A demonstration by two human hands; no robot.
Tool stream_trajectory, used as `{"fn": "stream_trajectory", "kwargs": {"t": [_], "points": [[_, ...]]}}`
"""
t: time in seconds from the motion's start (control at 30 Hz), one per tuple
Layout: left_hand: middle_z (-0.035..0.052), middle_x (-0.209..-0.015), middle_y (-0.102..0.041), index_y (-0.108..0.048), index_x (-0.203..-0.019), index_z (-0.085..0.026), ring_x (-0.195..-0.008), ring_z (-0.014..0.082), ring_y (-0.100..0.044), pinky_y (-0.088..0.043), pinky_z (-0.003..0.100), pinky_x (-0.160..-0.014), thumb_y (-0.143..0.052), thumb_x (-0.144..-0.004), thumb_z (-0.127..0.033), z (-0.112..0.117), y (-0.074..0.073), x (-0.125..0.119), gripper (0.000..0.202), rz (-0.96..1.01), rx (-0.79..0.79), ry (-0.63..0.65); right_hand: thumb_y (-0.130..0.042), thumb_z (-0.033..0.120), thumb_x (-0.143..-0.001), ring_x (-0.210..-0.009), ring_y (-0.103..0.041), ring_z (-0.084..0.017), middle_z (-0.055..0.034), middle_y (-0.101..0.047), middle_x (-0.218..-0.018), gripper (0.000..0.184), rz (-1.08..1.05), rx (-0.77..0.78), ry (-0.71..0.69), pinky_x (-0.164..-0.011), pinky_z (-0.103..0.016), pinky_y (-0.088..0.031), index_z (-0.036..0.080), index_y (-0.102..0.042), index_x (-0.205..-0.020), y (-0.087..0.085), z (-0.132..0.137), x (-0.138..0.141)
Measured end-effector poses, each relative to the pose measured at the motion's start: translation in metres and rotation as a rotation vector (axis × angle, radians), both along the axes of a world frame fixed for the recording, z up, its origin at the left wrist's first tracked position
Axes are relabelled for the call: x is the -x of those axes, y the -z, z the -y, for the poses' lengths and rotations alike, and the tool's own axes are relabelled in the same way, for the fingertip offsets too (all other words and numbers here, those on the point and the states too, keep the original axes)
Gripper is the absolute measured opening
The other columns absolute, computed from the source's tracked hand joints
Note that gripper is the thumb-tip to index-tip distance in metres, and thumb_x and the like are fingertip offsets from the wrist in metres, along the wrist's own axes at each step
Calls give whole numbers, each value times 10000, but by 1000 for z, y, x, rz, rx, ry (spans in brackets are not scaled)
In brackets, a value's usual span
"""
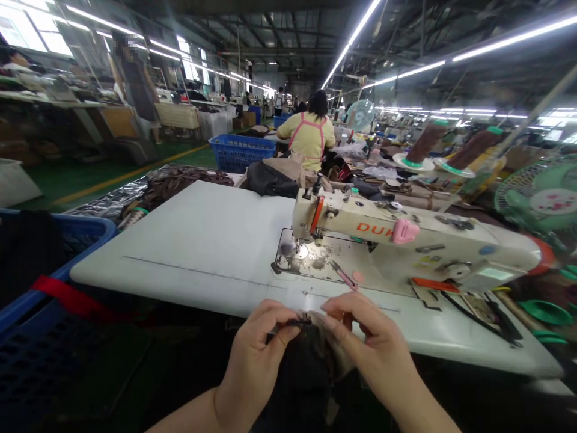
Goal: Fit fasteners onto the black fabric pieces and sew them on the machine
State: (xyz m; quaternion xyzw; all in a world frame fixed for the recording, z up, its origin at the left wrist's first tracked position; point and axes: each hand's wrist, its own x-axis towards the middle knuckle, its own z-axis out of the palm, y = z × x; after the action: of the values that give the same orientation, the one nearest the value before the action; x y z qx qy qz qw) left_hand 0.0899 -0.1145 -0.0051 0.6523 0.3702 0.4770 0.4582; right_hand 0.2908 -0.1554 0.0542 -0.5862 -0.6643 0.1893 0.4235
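Between thumb and fingers, my left hand (pixel 265 343) pinches the dark edge of a piece of fabric (pixel 311 361) at the table's front edge. My right hand (pixel 372 340) grips the same fabric a little to the right, where a lighter grey-brown side shows. The lower part of the cloth hangs down into shadow, so its full shape is hidden. Just beyond my hands stands a white sewing machine (pixel 406 228), its needle area lit above a metal plate (pixel 311 255). Thread snips (pixel 344 275) lie on the machine bed near a small pink disc (pixel 358 276).
The white table (pixel 202 234) stretches left of the machine. A blue basket (pixel 90 240) with dark cloth and a red strap (pixel 67 297) stand at left. Thread cones (pixel 424 144) and a green fan (pixel 545 198) are at right. A person in yellow (pixel 306 135) sits ahead.
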Motion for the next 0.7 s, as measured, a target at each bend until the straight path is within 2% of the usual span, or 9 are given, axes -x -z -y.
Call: {"fn": "stream_trajectory", "kwargs": {"t": [0.1,0.3,0.53,0.7], "points": [[9,-928,-670,-744,-909,-236,-872,158,-658,-524,236,-801,-645,-933,-170,0,-1,-2,121,7,1,-1,-676,248,-904,-744,-614,-156,-7,-672,-840,49,-52,79,-53,-672,-266,-505,247,-721,-923,-12,6,14],[3,-905,-674,-761,-884,-247,-845,149,-667,-538,221,-775,-642,-912,-150,0,-5,-2,156,28,-12,-5,-678,211,-868,-722,-590,-152,5,-645,-781,49,-72,136,-38,-668,-267,-472,241,-713,-849,-9,3,17],[11,-898,-667,-773,-885,-247,-839,154,-661,-550,229,-770,-636,-911,-162,-1,-8,-3,163,46,18,14,-700,247,-823,-702,-585,-151,8,-619,-767,36,-179,314,-52,-655,-269,-476,225,-715,-848,-12,-2,20],[19,-888,-657,-769,-877,-235,-829,159,-653,-552,236,-764,-627,-914,-161,-1,-10,-2,164,45,17,34,-709,240,-816,-691,-588,-150,5,-633,-735,54,-118,202,-39,-646,-262,-470,222,-710,-766,-11,-1,21]]}}
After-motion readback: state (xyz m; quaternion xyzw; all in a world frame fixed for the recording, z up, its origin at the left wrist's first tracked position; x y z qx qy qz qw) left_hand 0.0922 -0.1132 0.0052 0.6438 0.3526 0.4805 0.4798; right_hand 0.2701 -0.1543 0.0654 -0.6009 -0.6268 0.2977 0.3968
